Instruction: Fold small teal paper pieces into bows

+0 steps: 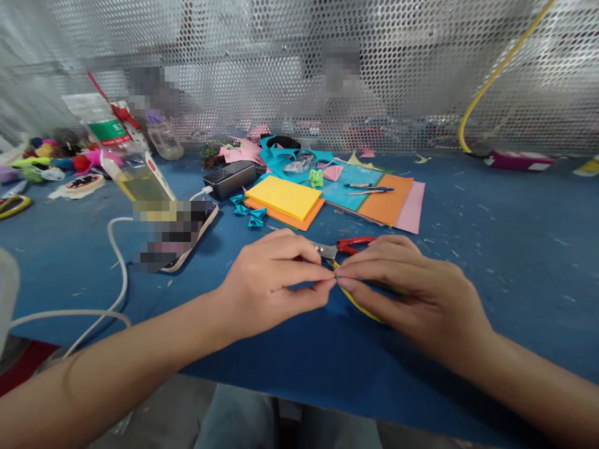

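Observation:
Above the near part of the blue table (290, 355), my left hand (276, 280) and my right hand (416, 293) meet fingertip to fingertip. Both are closed in a pinch. A tiny bluish speck shows between the fingertips, too small to name. Behind and partly under my hands lies a pair of scissors (327, 251) with metal blades, one red handle and one yellow handle. Small folded blue paper pieces (256, 218) rest beyond my left hand, beside a stack of yellow and orange paper (287, 198).
Orange, blue and pink sheets (390, 202) carry pens (369, 189). A phone (187, 240) with a white cable (122, 268), a black box (231, 179) and a drink bottle (135, 168) stand left. Paper scraps lie before the perforated metal screen (281, 81).

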Motion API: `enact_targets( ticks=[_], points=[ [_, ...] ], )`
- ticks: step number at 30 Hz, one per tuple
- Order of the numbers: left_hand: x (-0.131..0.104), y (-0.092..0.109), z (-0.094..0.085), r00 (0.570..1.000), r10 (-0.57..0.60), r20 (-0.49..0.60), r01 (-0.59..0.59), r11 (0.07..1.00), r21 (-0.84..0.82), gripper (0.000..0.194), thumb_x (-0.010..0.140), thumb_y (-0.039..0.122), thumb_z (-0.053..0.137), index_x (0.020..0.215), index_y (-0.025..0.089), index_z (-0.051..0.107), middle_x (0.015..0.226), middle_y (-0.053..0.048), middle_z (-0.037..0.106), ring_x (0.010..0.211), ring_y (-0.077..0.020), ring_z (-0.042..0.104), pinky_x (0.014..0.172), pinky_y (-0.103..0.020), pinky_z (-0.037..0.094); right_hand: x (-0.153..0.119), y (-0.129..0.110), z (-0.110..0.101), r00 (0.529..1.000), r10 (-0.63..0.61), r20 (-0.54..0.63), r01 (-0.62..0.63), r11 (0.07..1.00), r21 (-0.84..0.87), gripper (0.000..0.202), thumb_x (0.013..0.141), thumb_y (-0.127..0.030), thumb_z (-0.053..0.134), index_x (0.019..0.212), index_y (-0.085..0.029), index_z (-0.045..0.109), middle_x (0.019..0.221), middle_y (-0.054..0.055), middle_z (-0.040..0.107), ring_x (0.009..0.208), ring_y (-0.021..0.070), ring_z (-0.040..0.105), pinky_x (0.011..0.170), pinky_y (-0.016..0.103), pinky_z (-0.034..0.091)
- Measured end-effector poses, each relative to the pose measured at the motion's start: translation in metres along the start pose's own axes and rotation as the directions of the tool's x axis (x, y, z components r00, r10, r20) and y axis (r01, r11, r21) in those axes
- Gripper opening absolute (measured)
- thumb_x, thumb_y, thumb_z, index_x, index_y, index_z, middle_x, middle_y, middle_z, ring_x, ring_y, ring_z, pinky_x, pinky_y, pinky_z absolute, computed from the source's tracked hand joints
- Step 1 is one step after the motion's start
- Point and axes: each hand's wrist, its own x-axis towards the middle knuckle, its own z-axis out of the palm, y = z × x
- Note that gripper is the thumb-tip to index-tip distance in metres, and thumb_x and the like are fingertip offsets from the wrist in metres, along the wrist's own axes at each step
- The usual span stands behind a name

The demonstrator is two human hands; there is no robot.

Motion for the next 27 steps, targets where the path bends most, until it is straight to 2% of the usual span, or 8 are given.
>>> enact_targets(
  ticks=[6,11,23,25,27],
  points=[
    [0.0002,0.0023,-0.0002,0.999,0.025,0.033,-0.026,1.0,0.015,0.009,0.073,0.009,0.064,0.065,0.013,0.064,0.061,-0.003,0.063,0.058,-0.0092,0.053,0.058,-0.024,0.047,0.0014,-0.0021,-0.0003,0.999,-0.004,0.035,0.004,1.0,0.023,0.01,0.079,-0.016,0.06,0.078,-0.026,0.061,0.075,-0.006,0.071,0.067,0.0126,0.064,0.075,0.034,0.04],
    [0.002,0.0021,-0.0004,1.0,-0.024,0.014,0.024,1.0,0.019,0.008,0.071,0.008,0.064,0.068,0.015,0.064,0.064,-0.004,0.064,0.059,-0.0098,0.057,0.059,-0.024,0.049,0.0034,0.0001,-0.0034,0.996,0.08,0.037,-0.081,0.996,0.026,0.012,0.076,-0.015,0.064,0.078,-0.026,0.063,0.078,-0.004,0.072,0.072,0.0151,0.064,0.077,0.036,0.042],
    [0.0029,0.002,-0.0038,1.0,-0.029,-0.007,0.029,0.999,0.015,0.007,0.071,0.008,0.065,0.071,0.015,0.067,0.066,-0.005,0.065,0.062,-0.011,0.058,0.059,-0.025,0.05,0.0053,-0.0001,-0.0075,0.995,0.095,0.037,-0.098,0.991,0.089,0.011,0.078,-0.014,0.062,0.078,-0.024,0.066,0.076,-0.002,0.072,0.071,0.0146,0.064,0.073,0.035,0.042],
    [0.0025,0.0028,-0.003,0.999,-0.046,-0.011,0.046,0.999,-0.004,0.008,0.07,0.007,0.065,0.07,0.015,0.067,0.066,-0.004,0.065,0.062,-0.0112,0.059,0.059,-0.025,0.05,0.0051,-0.001,-0.007,0.992,0.115,0.046,-0.118,0.988,0.095,0.009,0.078,-0.016,0.061,0.076,-0.023,0.065,0.073,-0.002,0.071,0.07,0.015,0.064,0.074,0.035,0.044],
    [0.0019,0.0039,-0.0024,0.992,-0.121,-0.023,0.12,0.992,-0.047,0.007,0.068,0.007,0.067,0.069,0.014,0.068,0.066,-0.004,0.064,0.061,-0.0108,0.059,0.056,-0.023,0.049,0.004,-0.0015,-0.0056,0.983,0.176,0.048,-0.18,0.979,0.095,0.006,0.078,-0.018,0.061,0.078,-0.023,0.065,0.075,-0.001,0.071,0.073,0.0163,0.064,0.075,0.035,0.046]
  ],
)
